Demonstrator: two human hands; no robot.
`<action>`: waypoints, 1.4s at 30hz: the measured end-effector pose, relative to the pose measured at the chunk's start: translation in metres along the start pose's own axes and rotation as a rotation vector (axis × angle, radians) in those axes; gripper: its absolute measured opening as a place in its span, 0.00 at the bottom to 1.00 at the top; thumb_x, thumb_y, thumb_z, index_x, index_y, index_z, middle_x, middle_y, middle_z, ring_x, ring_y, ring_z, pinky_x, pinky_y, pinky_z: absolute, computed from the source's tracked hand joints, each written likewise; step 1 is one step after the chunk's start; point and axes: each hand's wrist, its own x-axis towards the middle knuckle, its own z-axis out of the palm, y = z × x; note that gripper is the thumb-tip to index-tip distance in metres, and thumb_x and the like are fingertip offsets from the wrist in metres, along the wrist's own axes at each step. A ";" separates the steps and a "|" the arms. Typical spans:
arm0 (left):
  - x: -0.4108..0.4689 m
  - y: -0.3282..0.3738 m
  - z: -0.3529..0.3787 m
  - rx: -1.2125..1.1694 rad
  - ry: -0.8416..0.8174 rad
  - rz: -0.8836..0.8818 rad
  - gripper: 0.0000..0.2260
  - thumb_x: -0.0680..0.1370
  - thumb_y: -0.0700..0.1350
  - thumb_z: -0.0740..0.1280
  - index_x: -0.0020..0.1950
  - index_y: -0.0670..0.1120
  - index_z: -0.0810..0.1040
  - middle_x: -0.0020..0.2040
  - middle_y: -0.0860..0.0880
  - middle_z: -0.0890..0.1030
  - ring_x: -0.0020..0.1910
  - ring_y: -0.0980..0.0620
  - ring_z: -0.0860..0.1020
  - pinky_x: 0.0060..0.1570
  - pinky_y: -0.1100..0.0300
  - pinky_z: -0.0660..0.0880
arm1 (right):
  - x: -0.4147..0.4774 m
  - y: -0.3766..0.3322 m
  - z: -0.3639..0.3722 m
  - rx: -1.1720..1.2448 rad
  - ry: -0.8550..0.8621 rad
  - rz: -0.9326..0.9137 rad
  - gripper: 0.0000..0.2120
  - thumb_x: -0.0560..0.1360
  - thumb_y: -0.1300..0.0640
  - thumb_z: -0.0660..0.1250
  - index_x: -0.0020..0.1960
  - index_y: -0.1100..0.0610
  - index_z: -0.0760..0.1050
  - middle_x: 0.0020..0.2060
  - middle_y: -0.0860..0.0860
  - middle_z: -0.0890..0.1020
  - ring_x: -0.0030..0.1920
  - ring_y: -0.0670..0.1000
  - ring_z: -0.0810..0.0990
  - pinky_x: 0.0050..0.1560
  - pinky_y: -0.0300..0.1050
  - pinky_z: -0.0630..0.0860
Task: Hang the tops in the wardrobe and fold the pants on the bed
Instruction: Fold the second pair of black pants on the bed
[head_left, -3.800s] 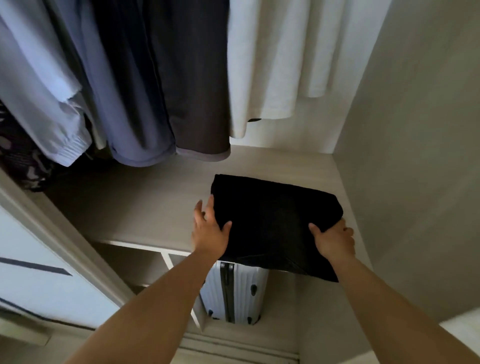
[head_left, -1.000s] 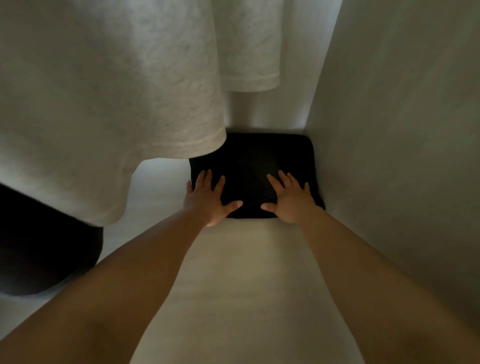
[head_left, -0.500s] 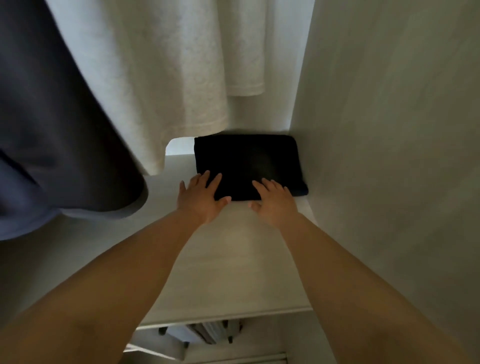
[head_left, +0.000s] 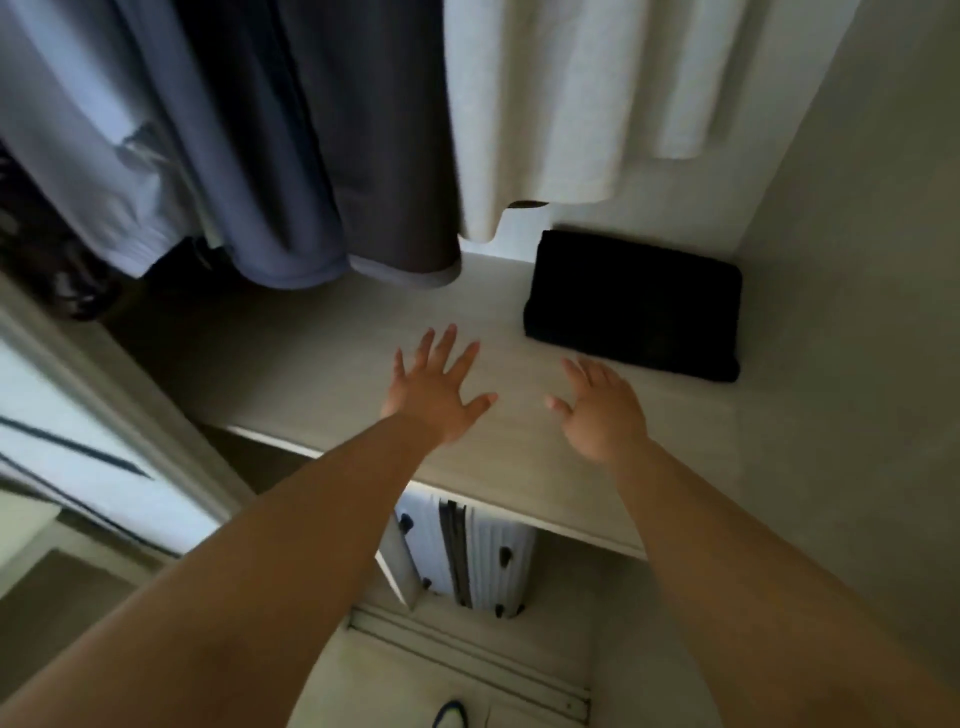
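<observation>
At the far left the wardrobe frame (head_left: 130, 410) slants toward the near side and bounds the opening there. Tops hang above the shelf (head_left: 322, 353): a pale blue top (head_left: 88, 145), a blue top (head_left: 249, 182), a dark grey top (head_left: 379, 156) and a white top (head_left: 535, 104). Their hems end above the board, so bare room runs beneath them. The shelf's near edge crosses under both forearms, and a suitcase (head_left: 467, 556) stands below it.

The left hand (head_left: 436, 392) is released, fingers spread flat over the bare middle of the shelf and holding nothing. The right hand (head_left: 602, 410) is likewise loose and empty. The folded black pants (head_left: 634, 306) lie just beyond its fingertips, far and to the right, seemingly apart from them. The pants' right end is close to the side wall (head_left: 857, 312).
</observation>
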 end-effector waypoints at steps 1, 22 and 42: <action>-0.011 -0.005 0.003 -0.002 0.007 -0.032 0.32 0.78 0.67 0.45 0.76 0.57 0.37 0.77 0.51 0.34 0.76 0.48 0.36 0.73 0.43 0.40 | -0.004 -0.008 0.003 -0.017 -0.002 -0.057 0.29 0.81 0.43 0.50 0.77 0.50 0.46 0.77 0.50 0.49 0.76 0.53 0.50 0.75 0.51 0.48; -0.314 -0.196 0.078 0.047 0.042 -0.686 0.33 0.76 0.69 0.41 0.75 0.58 0.34 0.77 0.50 0.34 0.75 0.46 0.34 0.73 0.40 0.37 | -0.135 -0.312 0.100 -0.089 -0.130 -0.874 0.27 0.81 0.43 0.49 0.77 0.47 0.46 0.77 0.48 0.49 0.77 0.52 0.47 0.74 0.51 0.50; -0.571 -0.185 0.135 -0.239 -0.008 -1.898 0.31 0.78 0.66 0.43 0.76 0.57 0.35 0.77 0.52 0.36 0.76 0.49 0.36 0.73 0.42 0.34 | -0.341 -0.557 0.187 -0.186 -0.428 -1.952 0.27 0.81 0.46 0.50 0.77 0.51 0.49 0.77 0.50 0.51 0.76 0.52 0.51 0.72 0.49 0.55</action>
